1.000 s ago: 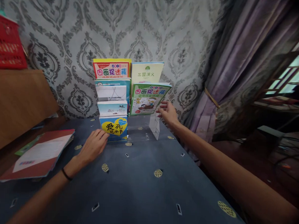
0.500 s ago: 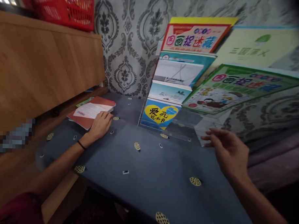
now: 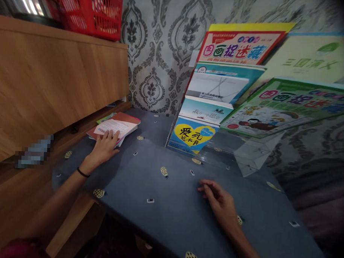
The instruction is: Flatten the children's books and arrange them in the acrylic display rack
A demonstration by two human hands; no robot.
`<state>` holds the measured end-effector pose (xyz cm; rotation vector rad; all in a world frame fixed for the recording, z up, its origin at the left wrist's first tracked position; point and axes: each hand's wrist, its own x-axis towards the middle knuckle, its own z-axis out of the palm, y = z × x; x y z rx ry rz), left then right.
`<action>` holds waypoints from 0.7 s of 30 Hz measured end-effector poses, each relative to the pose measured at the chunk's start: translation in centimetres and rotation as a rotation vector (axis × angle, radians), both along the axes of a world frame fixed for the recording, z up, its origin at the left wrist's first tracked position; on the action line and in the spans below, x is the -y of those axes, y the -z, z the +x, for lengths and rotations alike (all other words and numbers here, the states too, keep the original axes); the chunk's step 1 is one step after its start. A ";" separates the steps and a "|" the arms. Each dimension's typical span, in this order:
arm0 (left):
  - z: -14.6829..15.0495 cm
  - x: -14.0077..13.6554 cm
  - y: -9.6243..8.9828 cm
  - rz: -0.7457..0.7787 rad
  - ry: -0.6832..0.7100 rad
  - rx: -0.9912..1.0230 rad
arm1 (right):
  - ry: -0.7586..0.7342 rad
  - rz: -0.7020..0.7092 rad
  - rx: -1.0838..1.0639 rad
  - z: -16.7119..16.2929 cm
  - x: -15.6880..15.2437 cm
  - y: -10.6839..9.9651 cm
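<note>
At the left end of the table, my left hand [image 3: 105, 145] lies with spread fingers on a small stack of books. The top book [image 3: 127, 121] has a reddish cover with a pale panel, and a green edge [image 3: 104, 118] shows beneath it. Over the middle of the table my right hand [image 3: 218, 200] hangs with loosely bent fingers and nothing visible in it. Beyond it stands a clear book rack [image 3: 246, 156] holding several books, among them a blue book with a yellow heart [image 3: 193, 135] and a green picture book [image 3: 285, 110].
A dark grey cloth with pineapple prints covers the table [image 3: 125, 180]. On the left is a wooden cabinet [image 3: 61, 72] bearing a red plastic basket [image 3: 108, 17] and a metal pot [image 3: 32, 7]. Patterned wallpaper [image 3: 154, 68] rises behind the rack.
My right hand has moved from beside the rack's lower right part leftward and nearer to me. My left hand has slid toward the near left side of the stack, fingers spreading. The view has shifted slightly.
</note>
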<state>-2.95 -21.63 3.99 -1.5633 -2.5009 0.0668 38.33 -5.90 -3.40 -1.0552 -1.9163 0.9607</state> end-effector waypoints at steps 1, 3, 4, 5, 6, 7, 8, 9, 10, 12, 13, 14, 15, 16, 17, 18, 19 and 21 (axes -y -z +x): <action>-0.1 0.3 0.0 -0.004 0.018 0.008 | -0.012 0.011 0.012 -0.2 0.0 0.4; -0.4 0.7 0.0 -0.007 0.054 0.029 | -0.028 0.020 0.018 -0.3 0.1 0.9; -0.6 0.9 0.0 -0.007 0.073 0.039 | -0.032 0.013 0.014 -0.2 0.1 1.0; -0.9 1.1 0.0 -0.006 0.090 0.051 | -0.034 0.005 0.007 -0.1 0.1 1.1; -1.2 1.2 -0.1 -0.007 0.108 0.064 | -0.038 -0.003 0.005 -0.1 0.2 1.1; -1.6 1.4 -0.2 -0.010 0.128 0.080 | -0.043 -0.005 0.007 0.0 0.2 1.1; -2.0 1.5 -0.3 -0.016 0.151 0.101 | -0.048 -0.003 0.013 0.1 0.3 1.0; -2.3 1.6 -0.5 -0.023 0.173 0.125 | -0.053 0.004 0.023 0.1 0.5 0.9; -2.7 1.7 -0.8 -0.029 0.195 0.153 | -0.056 0.015 0.038 0.1 0.6 0.8; -3.3 2.0 -1.5 -0.011 0.237 0.194 | -0.064 0.046 0.071 0.1 0.9 0.5; -3.4 2.2 -1.9 0.014 0.258 0.198 | -0.071 0.064 0.087 0.0 1.1 0.4; -3.5 2.4 -2.3 0.042 0.273 0.190 | -0.079 0.081 0.102 0.0 1.2 0.3; -3.4 2.6 -2.6 0.070 0.280 0.171 | -0.087 0.097 0.112 -0.1 1.3 0.1; -3.1 2.7 -2.8 0.094 0.276 0.143 | -0.095 0.109 0.118 -0.1 1.4 0.0; -2.5 2.9 -3.0 0.110 0.262 0.111 | -0.101 0.118 0.121 -0.2 1.5 -0.1; -1.8 3.0 -3.0 0.116 0.242 0.078 | -0.104 0.125 0.120 -0.2 1.6 -0.3; -0.8 3.0 -3.0 0.116 0.221 0.044 | -0.102 0.130 0.118 -0.3 1.7 -0.3; 1.9 2.9 -2.7 0.098 0.214 -0.018 | -0.094 0.133 0.114 -0.3 1.8 -0.5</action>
